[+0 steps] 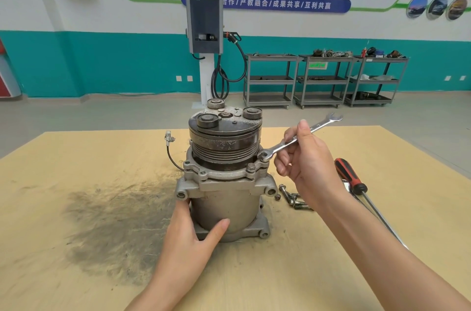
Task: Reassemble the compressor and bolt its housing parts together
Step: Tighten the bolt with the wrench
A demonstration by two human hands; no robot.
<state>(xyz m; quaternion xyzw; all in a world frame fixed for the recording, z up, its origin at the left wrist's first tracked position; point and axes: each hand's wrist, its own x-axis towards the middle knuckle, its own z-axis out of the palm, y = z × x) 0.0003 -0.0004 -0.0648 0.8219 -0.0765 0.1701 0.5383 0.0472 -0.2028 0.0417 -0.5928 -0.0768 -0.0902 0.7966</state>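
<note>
The compressor (pixel 224 178) stands upright near the middle of the tan wooden surface (pixel 331 272), pulley end up, its base flange resting on the wood. The left hand (pixel 188 241) holds the lower part of the body: the thumb lies across the front of the grey cylinder and the fingers wrap round its left side below the mounting ear. The right hand (pixel 305 157) grips the shank of a silver wrench (pixel 295 141) between thumb and fingers. The wrench slopes up to the right, its lower end set on a bolt head (pixel 263 156) on the right side of the top flange, just under the grooved pulley (pixel 224 147). Another bolt (pixel 251 166) sits in the flange at the front right. A short black cable with a small plug (pixel 169 138) sticks out from the left of the housing.

Loose bolts (pixel 293 198) lie on the surface just right of the compressor, beneath the right wrist. Further right lies a screwdriver (pixel 351 176) with a red and black handle, its shaft pointing towards the near right. A dark smear of grime (pixel 114 219) spreads over the wood to the left of the compressor.
</note>
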